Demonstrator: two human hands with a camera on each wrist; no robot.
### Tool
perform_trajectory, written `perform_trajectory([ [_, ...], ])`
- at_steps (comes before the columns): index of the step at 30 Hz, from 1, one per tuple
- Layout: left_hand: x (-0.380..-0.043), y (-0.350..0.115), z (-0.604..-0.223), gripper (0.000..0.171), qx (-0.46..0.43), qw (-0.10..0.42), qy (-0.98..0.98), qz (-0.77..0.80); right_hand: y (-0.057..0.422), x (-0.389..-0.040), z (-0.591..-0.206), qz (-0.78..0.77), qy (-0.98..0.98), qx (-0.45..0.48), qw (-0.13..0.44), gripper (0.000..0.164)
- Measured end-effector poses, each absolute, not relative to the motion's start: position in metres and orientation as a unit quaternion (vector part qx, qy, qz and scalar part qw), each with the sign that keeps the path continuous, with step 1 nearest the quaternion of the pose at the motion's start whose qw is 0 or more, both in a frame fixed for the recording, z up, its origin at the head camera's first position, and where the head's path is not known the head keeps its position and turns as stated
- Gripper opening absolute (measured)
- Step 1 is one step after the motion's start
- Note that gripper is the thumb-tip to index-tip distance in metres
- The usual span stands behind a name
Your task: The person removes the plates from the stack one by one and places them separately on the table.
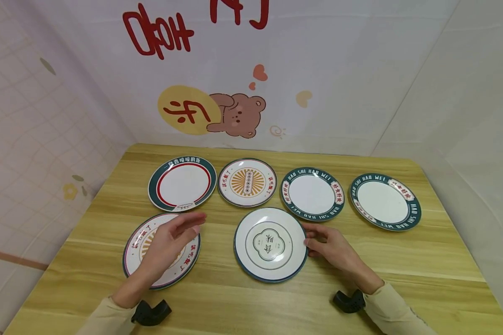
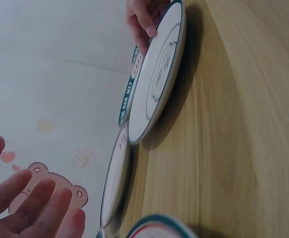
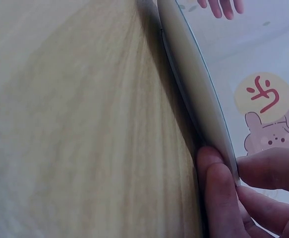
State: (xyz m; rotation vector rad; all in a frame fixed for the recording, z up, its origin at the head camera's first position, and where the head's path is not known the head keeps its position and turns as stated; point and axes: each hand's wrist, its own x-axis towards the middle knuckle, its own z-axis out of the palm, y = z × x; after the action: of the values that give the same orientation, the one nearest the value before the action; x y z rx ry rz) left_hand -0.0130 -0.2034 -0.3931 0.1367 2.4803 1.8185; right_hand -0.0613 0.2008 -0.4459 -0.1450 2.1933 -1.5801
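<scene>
My right hand point(image 1: 333, 246) pinches the right rim of a white plate point(image 1: 251, 235) that has a blue edge and a flower-shaped emblem with characters. In the right wrist view, the thumb lies on the upper side of that plate point(image 3: 196, 79) and fingers are tucked beneath its rim. Over a pink-rimmed plate point(image 1: 188, 263) with an orange sunburst hovers my left hand point(image 1: 163, 249), fingers extended and holding nothing. It covers part of that plate from the head camera. The left wrist view shows the emblem plate point(image 2: 151, 84) from the side, with a shadow on the wood under it.
Along the back of the wooden table point(image 1: 218, 302) lie a green plate with a red ring point(image 1: 184, 184), a smaller sunburst plate point(image 1: 248, 200), and two green-rimmed lettered plates point(image 1: 312, 193) point(image 1: 381, 202). A printed cloth point(image 1: 339, 56) hangs behind, with more at both sides.
</scene>
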Motion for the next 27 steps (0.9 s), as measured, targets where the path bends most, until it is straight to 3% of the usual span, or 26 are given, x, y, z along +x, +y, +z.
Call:
perform_trajectory([
  [17,-0.024,-0.17,-0.405,0.045,0.017,0.145,0.738,0.659,0.202,-0.062,-0.447,-0.564,0.795,-0.04,0.218,0.05],
  [27,-0.026,-0.159,-0.413,0.056,-0.016,0.182,0.673,0.717,0.201,-0.061,-0.448,-0.562,0.798,-0.044,0.215,0.05],
])
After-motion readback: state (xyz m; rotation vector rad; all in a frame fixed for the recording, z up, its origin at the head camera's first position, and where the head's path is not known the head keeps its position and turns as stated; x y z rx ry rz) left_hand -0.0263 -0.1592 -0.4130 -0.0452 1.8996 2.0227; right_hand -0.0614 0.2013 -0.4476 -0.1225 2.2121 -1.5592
